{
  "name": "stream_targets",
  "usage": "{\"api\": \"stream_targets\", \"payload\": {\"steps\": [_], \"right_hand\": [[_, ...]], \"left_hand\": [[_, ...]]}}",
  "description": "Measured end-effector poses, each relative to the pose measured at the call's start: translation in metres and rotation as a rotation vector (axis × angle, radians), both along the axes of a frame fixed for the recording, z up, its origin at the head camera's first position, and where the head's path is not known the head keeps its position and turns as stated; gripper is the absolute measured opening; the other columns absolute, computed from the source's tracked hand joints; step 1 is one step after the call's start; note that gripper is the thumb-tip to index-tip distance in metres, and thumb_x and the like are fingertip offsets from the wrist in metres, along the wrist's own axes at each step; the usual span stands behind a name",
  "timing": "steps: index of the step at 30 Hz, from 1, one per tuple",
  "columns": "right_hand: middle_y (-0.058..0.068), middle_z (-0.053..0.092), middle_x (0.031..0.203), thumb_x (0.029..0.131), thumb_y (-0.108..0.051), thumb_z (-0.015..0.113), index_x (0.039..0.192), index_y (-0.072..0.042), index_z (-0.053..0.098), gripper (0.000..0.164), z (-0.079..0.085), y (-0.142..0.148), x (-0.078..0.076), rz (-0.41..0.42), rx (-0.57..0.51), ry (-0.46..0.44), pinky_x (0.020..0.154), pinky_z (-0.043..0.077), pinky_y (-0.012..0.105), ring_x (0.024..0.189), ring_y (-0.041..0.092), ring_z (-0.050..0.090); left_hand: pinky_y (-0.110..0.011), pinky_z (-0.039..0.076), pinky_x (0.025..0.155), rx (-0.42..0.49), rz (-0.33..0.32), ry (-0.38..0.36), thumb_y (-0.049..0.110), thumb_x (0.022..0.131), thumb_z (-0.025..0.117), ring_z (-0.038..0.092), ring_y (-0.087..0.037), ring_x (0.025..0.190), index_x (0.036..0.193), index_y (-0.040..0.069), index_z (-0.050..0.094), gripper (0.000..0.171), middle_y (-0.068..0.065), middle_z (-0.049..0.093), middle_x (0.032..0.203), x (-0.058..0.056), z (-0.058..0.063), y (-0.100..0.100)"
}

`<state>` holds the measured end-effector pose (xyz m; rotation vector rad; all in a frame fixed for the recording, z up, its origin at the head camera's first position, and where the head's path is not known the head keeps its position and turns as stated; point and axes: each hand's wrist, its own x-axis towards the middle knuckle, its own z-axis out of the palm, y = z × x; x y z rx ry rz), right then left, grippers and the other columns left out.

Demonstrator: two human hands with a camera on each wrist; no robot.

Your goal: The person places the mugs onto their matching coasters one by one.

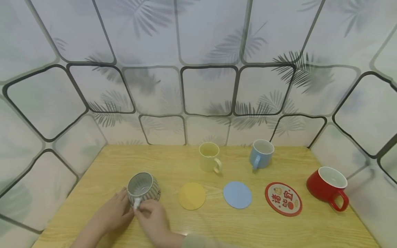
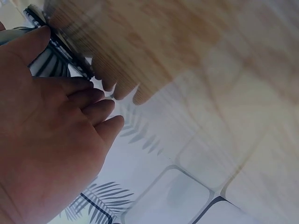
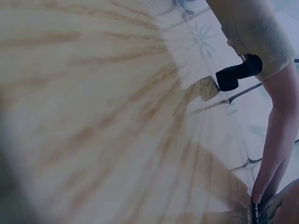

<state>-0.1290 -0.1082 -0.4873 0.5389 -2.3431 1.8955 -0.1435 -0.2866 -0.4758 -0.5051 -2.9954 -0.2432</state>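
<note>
A grey mug with dark vertical stripes (image 1: 151,190) stands on a dark-patterned coaster (image 2: 72,57) at the left of the table; the mug hides most of it. My right hand (image 1: 153,220) pinches the mug's handle between thumb and fingers at the near side. On the mug's left, my left hand (image 1: 113,213) lies low, its fingers extended and close together. In the left wrist view, that hand's thumb and index fingertip are right at the coaster's edge, with the mug's striped side between them.
To the right lie a yellow round coaster (image 1: 192,196), a blue one (image 1: 237,195) and a red-rimmed one with printed characters (image 1: 283,199). Behind them stand a yellow mug (image 1: 207,162) and a light blue mug (image 1: 263,160). A red mug (image 1: 319,186) is at the far right. Patterned walls enclose the table.
</note>
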Motion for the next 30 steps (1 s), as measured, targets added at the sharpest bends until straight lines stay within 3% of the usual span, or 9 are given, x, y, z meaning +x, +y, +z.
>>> {"api": "stream_targets", "payload": {"steps": [7,17,30], "right_hand": [[-0.010,0.065,0.095,0.085,-0.017,0.069,0.092,-0.014,0.073,0.009,0.0027,-0.0003,0.0006,0.016,0.029,0.015,0.085,0.050,0.019,0.092,-0.002,0.057],[-0.011,0.064,0.100,0.085,-0.019,0.068,0.096,-0.014,0.073,0.013,0.0037,0.0017,0.0039,0.030,0.079,-0.036,0.089,0.050,0.022,0.096,0.000,0.056],[-0.008,0.066,0.096,0.085,-0.014,0.068,0.093,-0.012,0.073,0.010,0.0086,0.0026,0.0061,0.032,0.119,0.074,0.085,0.050,0.019,0.093,0.001,0.058]], "left_hand": [[-0.057,0.031,0.108,-0.001,0.016,-0.033,0.035,0.085,0.065,0.037,-0.047,0.130,0.135,-0.008,0.043,0.069,-0.031,0.042,0.138,0.0010,-0.0007,-0.0007],[-0.058,0.031,0.107,-0.003,0.027,-0.036,0.034,0.086,0.064,0.037,-0.047,0.130,0.134,-0.009,0.044,0.067,-0.031,0.043,0.137,0.0032,0.0012,0.0018],[-0.060,0.032,0.106,-0.003,0.013,-0.020,0.032,0.085,0.065,0.038,-0.048,0.129,0.133,-0.009,0.045,0.066,-0.031,0.044,0.136,0.0031,0.0004,0.0022]]}}
